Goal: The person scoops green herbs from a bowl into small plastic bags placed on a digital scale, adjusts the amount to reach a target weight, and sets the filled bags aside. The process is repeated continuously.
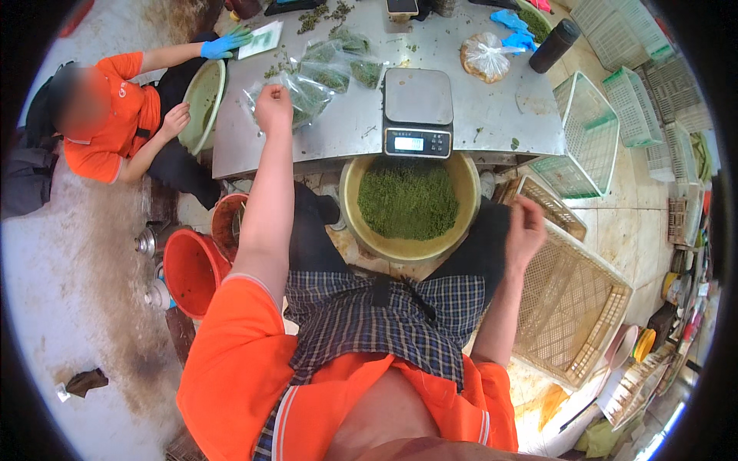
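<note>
Holding left fingers [274, 93] curled together just over clear bags of greens [309, 100], perhaps to steady the film; cannot tell if pinching it. Holding right fingers [527, 210] loosely bunched, grip unclear. Having scale [418, 96] and basin [407, 249] between both, presumably for easy reach.

Over there I have bags [314, 96] left of the scale [419, 96] on the worktop [492, 115], a flask [555, 46] rightward, and plant matter [407, 198] in a basin [400, 250] below the near edge.
</note>
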A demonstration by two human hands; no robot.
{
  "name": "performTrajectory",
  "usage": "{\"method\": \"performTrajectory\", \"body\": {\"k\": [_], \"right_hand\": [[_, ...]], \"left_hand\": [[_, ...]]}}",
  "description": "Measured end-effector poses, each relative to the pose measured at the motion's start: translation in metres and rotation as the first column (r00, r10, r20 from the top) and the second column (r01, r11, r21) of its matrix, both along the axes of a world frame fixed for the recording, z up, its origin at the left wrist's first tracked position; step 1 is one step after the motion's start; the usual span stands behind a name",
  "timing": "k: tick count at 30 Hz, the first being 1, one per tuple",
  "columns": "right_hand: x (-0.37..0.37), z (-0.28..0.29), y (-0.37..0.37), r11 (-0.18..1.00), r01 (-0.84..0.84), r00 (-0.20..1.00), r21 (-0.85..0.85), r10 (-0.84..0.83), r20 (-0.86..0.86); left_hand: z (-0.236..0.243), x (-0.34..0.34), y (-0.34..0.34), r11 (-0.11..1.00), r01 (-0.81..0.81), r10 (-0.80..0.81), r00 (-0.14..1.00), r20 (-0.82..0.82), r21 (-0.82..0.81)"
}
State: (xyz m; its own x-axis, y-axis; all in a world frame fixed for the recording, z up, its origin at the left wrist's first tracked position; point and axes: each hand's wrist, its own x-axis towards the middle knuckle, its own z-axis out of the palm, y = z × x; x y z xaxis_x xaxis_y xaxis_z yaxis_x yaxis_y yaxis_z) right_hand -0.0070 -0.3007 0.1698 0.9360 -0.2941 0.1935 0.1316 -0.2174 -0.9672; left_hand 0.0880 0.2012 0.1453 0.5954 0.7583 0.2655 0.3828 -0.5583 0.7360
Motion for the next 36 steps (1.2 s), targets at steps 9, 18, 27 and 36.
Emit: {"method": "performTrajectory", "body": {"k": [9, 18, 27, 36], "right_hand": [[-0.029, -0.13, 0.115, 0.476, -0.831, 0.499, -0.287, 0.413, -0.762], [-0.064, -0.264, 0.14, 0.383, -0.829, 0.516, -0.408, 0.241, -0.822], [-0.072, -0.246, 0.169, 0.556, -0.758, 0.584, -0.34, 0.347, -0.734], [-0.058, -0.238, 0.15, 0.805, -0.579, 0.378, 0.128, 0.404, -0.833]], "left_hand": [[0.069, 0.011, -0.105, 0.805, 0.592, -0.542, 0.759, 0.361, -0.038], [0.016, 0.017, -0.19, 0.389, 0.907, -0.919, 0.371, 0.136, 0.162], [-0.008, -0.085, -0.195, 0.693, 0.629, -0.595, 0.775, 0.215, -0.351], [-0.223, -0.175, -0.173, 0.937, -0.196, 0.098, 0.942, -0.321, -0.288]]}}
